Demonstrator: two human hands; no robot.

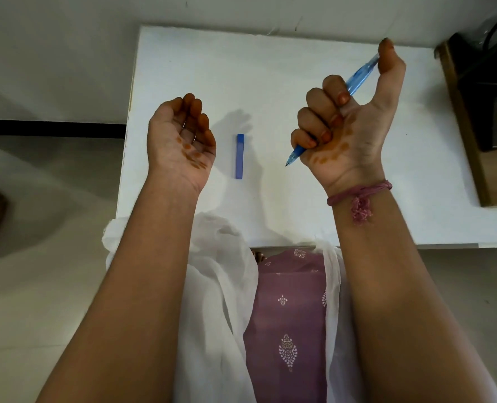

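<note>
— Where is the pen?
— The pen [360, 71] is in the right hand [346, 117], up above the table [299, 199]. The grip is tight round it, with the thumb on its top end.
— And the left hand [180, 141]?
— Palm up, grip loose, fingers softly curled, holding nothing. A small blue box [240, 156] lies flat between both hands, nearer the table's left edge.

I see a clear blue pen [360, 72], darker blue case [239, 156], white bench [270, 68], pink wristband [357, 192], mauve cloth [288, 315] with white motifs.
</note>
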